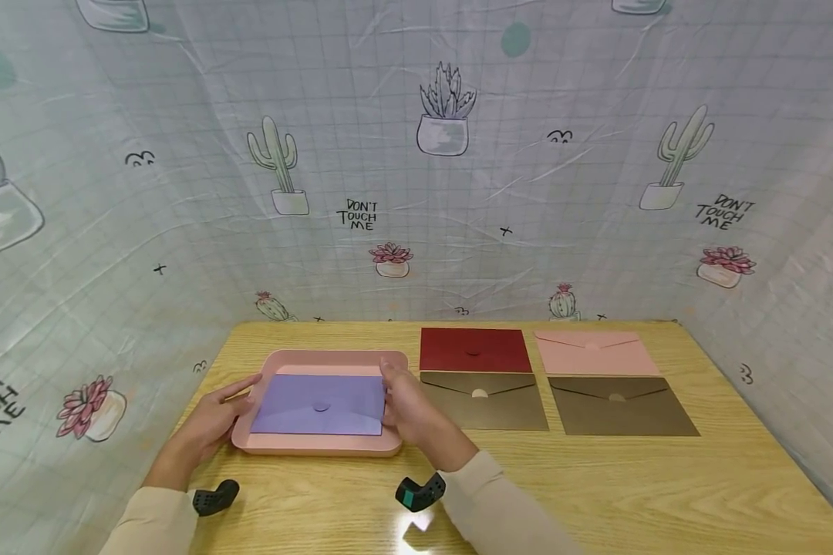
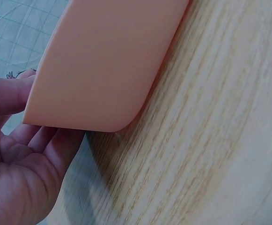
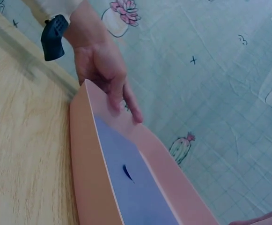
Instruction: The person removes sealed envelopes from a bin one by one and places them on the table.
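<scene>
A shallow pink tray (image 1: 333, 445) sits at the left of the wooden table, with a purple envelope (image 1: 317, 416) lying flat in it. My left hand (image 1: 211, 422) grips the tray's left end. The right wrist view shows its thumb inside the wall, and the left wrist view shows its other fingers (image 2: 63, 147) outside and under the tray's edge. Over the tray's right end is my right hand (image 1: 416, 408), its thumb and index spread apart near the envelope's right edge. What its other fingers touch is hidden, and it is cut off in the right wrist view.
Right of the tray lie a dark red envelope (image 1: 475, 343), a brown-gold envelope (image 1: 486, 412), a light pink envelope (image 1: 597, 358) and another brown envelope (image 1: 625, 416). A cactus-printed cloth (image 1: 500, 254) hangs behind the table (image 1: 597, 493) and along its sides.
</scene>
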Available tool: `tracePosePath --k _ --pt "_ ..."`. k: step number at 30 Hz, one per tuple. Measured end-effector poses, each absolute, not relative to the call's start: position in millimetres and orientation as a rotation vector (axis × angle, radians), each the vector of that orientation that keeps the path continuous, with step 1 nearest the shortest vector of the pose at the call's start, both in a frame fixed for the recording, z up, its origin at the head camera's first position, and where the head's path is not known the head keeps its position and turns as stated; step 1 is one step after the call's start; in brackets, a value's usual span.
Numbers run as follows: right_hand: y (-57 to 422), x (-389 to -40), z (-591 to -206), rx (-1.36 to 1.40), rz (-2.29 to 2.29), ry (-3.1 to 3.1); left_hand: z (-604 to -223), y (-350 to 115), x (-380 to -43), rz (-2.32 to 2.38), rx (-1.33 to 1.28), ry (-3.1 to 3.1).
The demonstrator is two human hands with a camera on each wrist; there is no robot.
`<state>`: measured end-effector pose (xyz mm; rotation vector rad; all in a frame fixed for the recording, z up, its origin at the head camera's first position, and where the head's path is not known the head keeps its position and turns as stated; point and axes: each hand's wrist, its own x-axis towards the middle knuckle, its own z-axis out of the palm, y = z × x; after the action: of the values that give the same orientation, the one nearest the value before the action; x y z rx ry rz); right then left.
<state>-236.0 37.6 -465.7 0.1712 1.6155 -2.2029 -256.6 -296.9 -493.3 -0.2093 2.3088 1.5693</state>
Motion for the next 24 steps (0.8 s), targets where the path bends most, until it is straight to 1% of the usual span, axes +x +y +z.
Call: tracePosePath --k 8,24 --pt "40.7 -234.7 -462.1 0.243 -2.245 1.62 -492.1 -295.6 -256.5 1.562 -0.205 2.31" --pt "44.0 -234.7 -462.9 0.18 -2.195 1.732 -491.3 -294.4 -257.4 1.574 -0.216 2.289"
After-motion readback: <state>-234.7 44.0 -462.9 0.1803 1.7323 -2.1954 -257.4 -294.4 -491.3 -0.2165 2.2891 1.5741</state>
